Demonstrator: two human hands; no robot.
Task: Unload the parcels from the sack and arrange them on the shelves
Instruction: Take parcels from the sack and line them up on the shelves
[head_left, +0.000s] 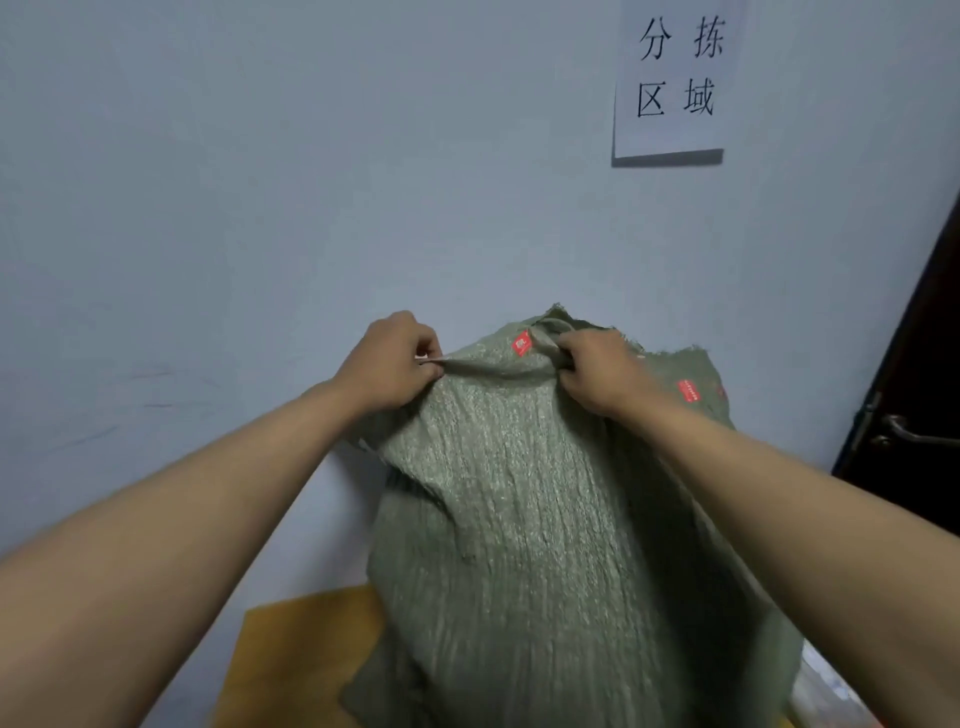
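head view, looking along both of my bare forearms toward a pale wall. my left hand (392, 361) is pinching a fold of the sack (519, 519) at its upper edge, fingers curled tight with the cloth caught between thumb and fingertips. my right hand (597, 371) is gripping a bunched handful of the same upper edge, just beside my left, with a taut ridge of fabric stretching between the two grips. the sack is a green woven bag, wrinkled, hanging down from my hands and filling the space below and between my arms; its frayed rim is poking up just above my right hand. a small red label (521, 344) is sitting on the cloth between my hands, and a second red label (689, 391) is lying beyond my right wrist. below my left forearm, a yellow-brown flat surface (291, 654) is showing under the sack. above my right hand, well apart, a paper sign (672, 78) with black characters is hanging on the wall. off past my right arm, a dark door (914, 364) with a metal handle (906, 434) is standing. i cannot tell what the sack is holding.
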